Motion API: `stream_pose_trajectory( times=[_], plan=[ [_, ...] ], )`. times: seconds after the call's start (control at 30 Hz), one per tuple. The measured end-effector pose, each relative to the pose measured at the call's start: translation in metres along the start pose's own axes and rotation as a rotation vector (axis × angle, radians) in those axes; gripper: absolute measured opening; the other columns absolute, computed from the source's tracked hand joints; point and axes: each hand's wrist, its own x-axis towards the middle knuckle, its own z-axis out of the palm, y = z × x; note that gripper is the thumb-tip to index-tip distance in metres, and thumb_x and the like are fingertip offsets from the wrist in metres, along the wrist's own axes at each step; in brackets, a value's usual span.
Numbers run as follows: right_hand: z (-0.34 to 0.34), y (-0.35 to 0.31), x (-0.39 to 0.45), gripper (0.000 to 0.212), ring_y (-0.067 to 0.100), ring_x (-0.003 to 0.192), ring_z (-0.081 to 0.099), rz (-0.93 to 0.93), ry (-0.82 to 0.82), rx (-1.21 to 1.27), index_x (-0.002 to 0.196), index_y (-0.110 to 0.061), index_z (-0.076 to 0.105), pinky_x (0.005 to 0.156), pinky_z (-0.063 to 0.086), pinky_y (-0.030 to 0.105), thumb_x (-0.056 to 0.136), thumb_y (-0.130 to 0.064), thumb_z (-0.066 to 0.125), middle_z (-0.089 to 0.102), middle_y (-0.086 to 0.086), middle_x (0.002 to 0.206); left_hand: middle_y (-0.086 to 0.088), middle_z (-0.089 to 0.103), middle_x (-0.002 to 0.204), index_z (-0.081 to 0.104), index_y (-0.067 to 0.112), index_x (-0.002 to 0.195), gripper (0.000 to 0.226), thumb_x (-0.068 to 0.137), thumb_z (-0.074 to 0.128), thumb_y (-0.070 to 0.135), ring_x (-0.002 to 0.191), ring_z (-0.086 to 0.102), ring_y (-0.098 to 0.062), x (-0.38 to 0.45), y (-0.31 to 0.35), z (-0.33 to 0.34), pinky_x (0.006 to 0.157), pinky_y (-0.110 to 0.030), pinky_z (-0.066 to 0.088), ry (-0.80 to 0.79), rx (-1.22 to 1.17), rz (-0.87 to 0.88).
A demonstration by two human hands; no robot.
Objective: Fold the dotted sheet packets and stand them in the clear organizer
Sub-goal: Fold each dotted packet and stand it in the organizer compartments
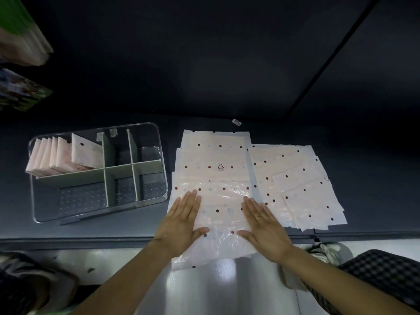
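A pale pink dotted sheet packet [221, 214] lies flat at the table's front edge, its near end hanging over the edge. My left hand [181, 223] presses flat on its left side, fingers apart. My right hand [264, 226] lies flat on its right side, a ring on one finger. More dotted packets [216, 155] lie overlapped behind it, and a second fanned pile [295, 185] sits to the right. The clear organizer [159, 142] stands at the left; several folded packets [63, 155] stand in its back-left compartment.
The organizer's other compartments, split by grey-green dividers [134, 169], hold nothing. A small white tag [236, 122] lies behind the packets. Stacked packages [22, 42] hang at the upper left. A checked cushion [384, 276] sits below the table at the right.
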Motion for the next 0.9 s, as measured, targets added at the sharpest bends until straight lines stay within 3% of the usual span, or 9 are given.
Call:
stream_pose_trajectory(
  times=[0.07,0.13,0.17,0.23,0.37,0.6,0.7,0.8,0.9],
  plan=[
    [-0.005,0.003,-0.002,0.074,0.013,0.142,-0.020,0.034,0.017,0.034,0.146,-0.014,-0.011,0.116,-0.016,0.027,0.093,-0.061,0.008,-0.022,-0.003,0.151,-0.005,-0.039,0.147,-0.033,0.015,0.139,0.088,0.078,-0.009,0.073,0.135,-0.037,-0.018,-0.011,-0.011,0.000,0.114,-0.034,-0.019,-0.003,0.000,-0.012],
    [-0.020,-0.004,0.003,0.064,0.018,0.144,0.017,0.042,0.173,0.051,0.143,-0.007,0.030,0.120,0.010,0.032,0.095,-0.047,0.041,0.018,0.005,0.153,-0.005,-0.037,0.148,-0.031,0.013,0.140,0.089,0.079,-0.008,0.073,0.135,-0.036,-0.019,-0.019,-0.015,-0.002,0.114,-0.034,-0.019,-0.005,0.015,-0.013],
    [-0.027,-0.008,0.010,0.050,0.022,0.133,0.042,0.034,0.289,0.072,0.128,-0.005,0.056,0.113,0.031,0.038,0.088,-0.036,0.062,0.046,0.007,0.141,-0.006,-0.037,0.148,-0.031,0.013,0.140,0.089,0.079,-0.007,0.073,0.136,-0.035,-0.019,-0.020,-0.015,-0.004,0.114,-0.034,-0.019,-0.008,0.018,-0.017],
    [-0.037,-0.015,0.023,0.029,0.023,0.101,0.067,0.002,0.463,0.141,0.096,-0.010,0.075,0.085,0.054,0.040,0.069,-0.018,0.083,0.071,0.004,0.107,-0.006,-0.037,0.148,-0.031,0.012,0.139,0.089,0.079,-0.007,0.072,0.137,-0.034,-0.020,-0.020,-0.011,-0.006,0.115,-0.033,-0.018,-0.007,0.016,-0.032],
    [-0.042,-0.026,0.039,0.020,0.016,0.073,0.067,-0.093,0.429,0.153,0.077,-0.017,0.075,0.062,0.054,0.020,0.062,-0.015,0.087,0.071,-0.004,0.084,-0.006,-0.035,0.148,-0.030,0.013,0.139,0.087,0.080,-0.002,0.070,0.138,-0.031,-0.021,-0.017,-0.005,-0.011,0.114,-0.033,-0.018,-0.013,-0.025,-0.068],
    [-0.051,-0.025,0.053,0.036,0.014,0.051,0.054,-0.177,0.313,-0.192,0.059,-0.015,0.064,0.045,0.042,0.020,0.032,0.006,0.076,0.061,-0.001,0.062,-0.002,-0.025,0.153,-0.020,0.014,0.145,0.081,0.091,0.010,0.065,0.141,-0.024,-0.015,-0.017,-0.006,-0.014,0.115,-0.030,-0.017,0.023,-0.035,-0.093],
    [-0.054,-0.026,0.060,0.032,0.014,0.048,0.050,-0.220,0.332,-0.305,0.055,-0.015,0.060,0.044,0.040,0.020,0.035,0.006,0.073,0.055,-0.001,0.056,-0.002,-0.010,0.159,-0.005,0.015,0.151,0.074,0.095,0.014,0.059,0.146,-0.010,-0.015,-0.014,-0.003,-0.018,0.117,-0.031,-0.011,0.059,-0.053,-0.121],
    [-0.065,-0.030,0.064,0.024,0.014,0.048,0.052,-0.231,0.358,-0.205,0.055,-0.015,0.061,0.044,0.043,0.021,0.045,-0.003,0.079,0.056,-0.002,0.055,-0.001,0.010,0.159,0.014,0.018,0.151,0.065,0.098,0.030,0.052,0.145,0.008,-0.017,-0.011,0.002,-0.030,0.118,-0.034,0.002,0.126,-0.030,-0.113],
    [-0.076,-0.029,0.054,0.007,0.017,0.068,0.061,-0.275,0.345,0.081,0.074,-0.007,0.064,0.055,0.050,0.027,0.071,-0.006,0.070,0.062,0.003,0.072,-0.002,0.053,0.137,0.054,0.018,0.132,0.062,0.078,0.073,0.042,0.123,0.052,-0.019,-0.012,0.009,-0.045,0.104,-0.033,0.039,0.256,-0.037,-0.027]
  ],
)
